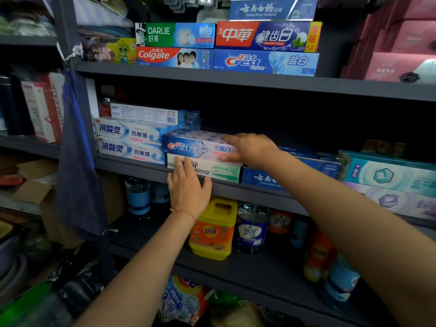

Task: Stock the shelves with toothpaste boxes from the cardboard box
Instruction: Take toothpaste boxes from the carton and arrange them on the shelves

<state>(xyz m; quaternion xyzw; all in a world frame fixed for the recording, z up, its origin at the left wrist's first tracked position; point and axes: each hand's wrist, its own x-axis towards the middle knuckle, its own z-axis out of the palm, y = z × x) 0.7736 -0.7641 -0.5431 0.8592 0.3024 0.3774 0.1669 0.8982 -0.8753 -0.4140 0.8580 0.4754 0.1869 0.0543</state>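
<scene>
Squaring two stacked boxes on the middle shelf [141,169]

Right hand [250,148] grips the Crest box [200,147]; left hand [187,187], fingers straight, presses the white box [219,172] flush.

Blue Crest toothpaste box [198,146] lies flat atop white-green toothpaste box [212,170], both lengthwise at middle shelf [132,166] front edge.

Glossy printed card Crest box [200,147], matt dark shelf edge [236,79], shiny yellow plastic jug [213,230].
</scene>
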